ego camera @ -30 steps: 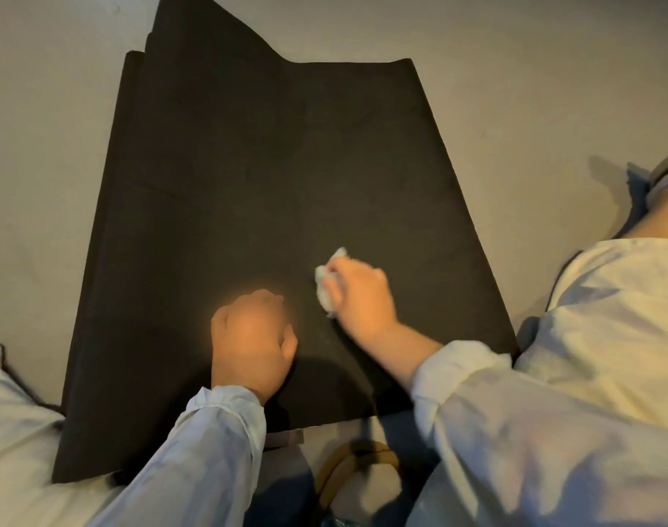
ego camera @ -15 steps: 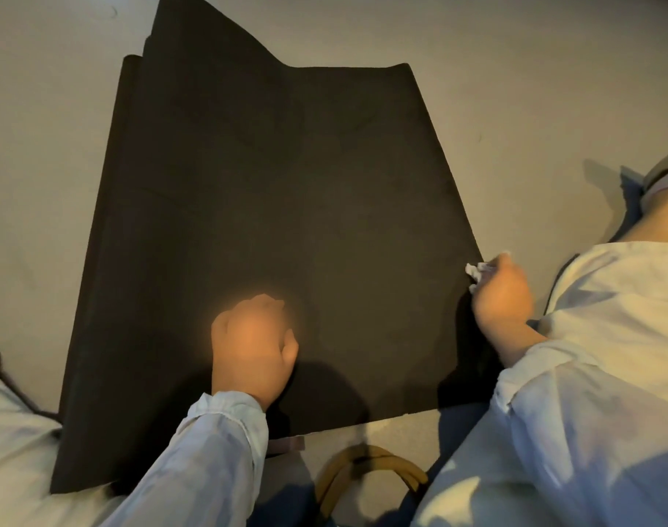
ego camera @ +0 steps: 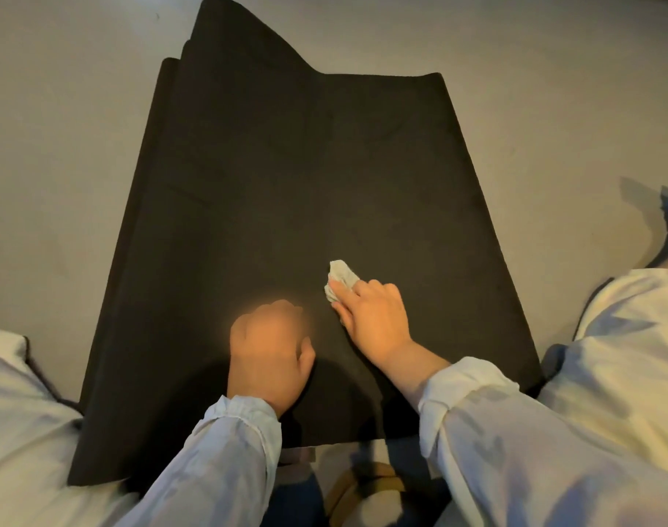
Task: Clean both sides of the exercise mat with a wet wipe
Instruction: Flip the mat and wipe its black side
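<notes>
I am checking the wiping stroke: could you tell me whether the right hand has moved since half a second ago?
Yes. The right hand with the wet wipe swept from the mat's right edge back toward the middle, near the left hand.

Left hand (ego camera: 268,351) was balled up into a fist, knuckles pointing forward, thumb tucked along the right side, planted down near the middle. Nothing in it as far as I could see. Left forearm came up from the bottom edge in a pale sleeve bunched at the wrist. Right hand (ego camera: 374,317) sat just beside it, a bit further forward, back of the hand up, fingers (ego camera: 345,296) stretched out fairly flat and pressing down, angled forward and to the left. Right forearm came in from the lower right, sleeve pushed back so the wrist was bare. The two hands were close but not touching.
</notes>
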Available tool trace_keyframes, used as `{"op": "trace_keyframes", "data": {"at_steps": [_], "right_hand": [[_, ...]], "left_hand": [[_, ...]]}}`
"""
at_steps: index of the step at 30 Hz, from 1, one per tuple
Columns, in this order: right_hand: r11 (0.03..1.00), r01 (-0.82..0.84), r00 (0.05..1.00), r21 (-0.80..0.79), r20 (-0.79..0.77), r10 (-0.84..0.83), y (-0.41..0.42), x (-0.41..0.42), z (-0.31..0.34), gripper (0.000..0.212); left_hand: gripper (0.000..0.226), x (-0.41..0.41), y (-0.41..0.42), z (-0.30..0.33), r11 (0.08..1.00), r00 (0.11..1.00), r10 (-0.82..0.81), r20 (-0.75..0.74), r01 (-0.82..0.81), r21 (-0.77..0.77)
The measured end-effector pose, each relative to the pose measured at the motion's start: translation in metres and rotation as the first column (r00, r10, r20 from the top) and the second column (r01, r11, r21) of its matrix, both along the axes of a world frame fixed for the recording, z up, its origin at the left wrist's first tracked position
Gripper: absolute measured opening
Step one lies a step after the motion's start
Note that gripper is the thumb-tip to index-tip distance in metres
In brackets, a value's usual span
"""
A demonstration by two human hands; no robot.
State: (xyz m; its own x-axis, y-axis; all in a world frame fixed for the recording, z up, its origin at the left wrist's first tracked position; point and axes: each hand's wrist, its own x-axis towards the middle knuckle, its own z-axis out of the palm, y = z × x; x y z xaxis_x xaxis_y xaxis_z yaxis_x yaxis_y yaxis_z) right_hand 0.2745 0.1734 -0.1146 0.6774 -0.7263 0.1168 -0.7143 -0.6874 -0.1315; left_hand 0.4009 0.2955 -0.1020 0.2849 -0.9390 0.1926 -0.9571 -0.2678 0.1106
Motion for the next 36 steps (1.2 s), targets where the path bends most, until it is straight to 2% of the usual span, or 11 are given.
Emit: {"op": "trace_keyframes", "data": {"at_steps": [3, 6, 8, 11, 13, 14, 18, 21, 23, 31, 36], "right_hand": [[0.993, -0.085, 0.996, -0.080, -0.005, 0.085, -0.024, -0.012, -0.003, 0.024], [0.992, 0.123, 0.985, -0.038, -0.118, -0.127, -0.055, -0.041, 0.008, 0.031], [0.942, 0.335, 0.923, -0.029, -0.188, -0.335, -0.076, -0.074, 0.011, 0.032], [0.709, 0.705, 0.693, -0.018, -0.193, -0.695, -0.097, -0.123, 0.019, 0.032], [0.564, 0.825, 0.563, 0.023, -0.099, -0.820, -0.103, -0.132, 0.024, 0.030], [0.578, 0.815, 0.580, 0.040, -0.042, -0.814, -0.102, -0.126, 0.026, 0.031], [0.860, 0.505, 0.848, 0.077, 0.140, -0.511, -0.084, -0.049, 0.034, 0.046], [0.973, 0.201, 0.977, 0.117, 0.054, -0.208, -0.052, 0.020, 0.026, 0.041], [0.990, 0.059, 0.998, 0.124, -0.039, -0.054, -0.034, 0.044, 0.020, 0.038], [0.988, 0.141, 0.953, 0.054, -0.279, -0.121, -0.076, -0.014, 0.016, 0.028], [0.871, 0.491, 0.835, 0.010, -0.288, -0.468, -0.107, -0.091, 0.018, 0.024]], "left_hand": [[0.042, 0.000, -0.001, 0.001, 1.000, 1.000, 0.000, -0.006, 0.000, 0.005], [0.041, -0.001, -0.001, 0.001, 1.000, 1.000, 0.001, -0.001, -0.001, -0.011], [0.040, -0.001, -0.001, 0.002, 1.000, 1.000, 0.003, -0.005, -0.003, -0.009], [0.042, -0.001, -0.001, 0.002, 1.000, 1.000, 0.000, -0.009, 0.001, 0.017], [0.038, -0.001, -0.002, 0.002, 1.000, 1.000, 0.000, -0.008, 0.000, 0.027], [0.036, -0.001, -0.003, 0.001, 1.000, 1.000, 0.001, -0.009, -0.001, 0.029], [0.040, -0.001, -0.003, 0.004, 0.999, 1.000, 0.015, 0.001, -0.015, 0.049], [0.043, -0.001, -0.004, 0.004, 0.997, 1.000, 0.017, -0.013, -0.016, 0.077], [0.038, -0.001, -0.004, 0.004, 0.996, 1.000, 0.022, -0.008, -0.021, 0.085], [0.042, -0.001, -0.005, 0.007, 0.990, 0.999, 0.045, -0.031, -0.040, 0.138], [0.054, 0.000, -0.009, 0.008, 0.976, 1.000, 0.013, 0.012, -0.015, 0.216]]}}
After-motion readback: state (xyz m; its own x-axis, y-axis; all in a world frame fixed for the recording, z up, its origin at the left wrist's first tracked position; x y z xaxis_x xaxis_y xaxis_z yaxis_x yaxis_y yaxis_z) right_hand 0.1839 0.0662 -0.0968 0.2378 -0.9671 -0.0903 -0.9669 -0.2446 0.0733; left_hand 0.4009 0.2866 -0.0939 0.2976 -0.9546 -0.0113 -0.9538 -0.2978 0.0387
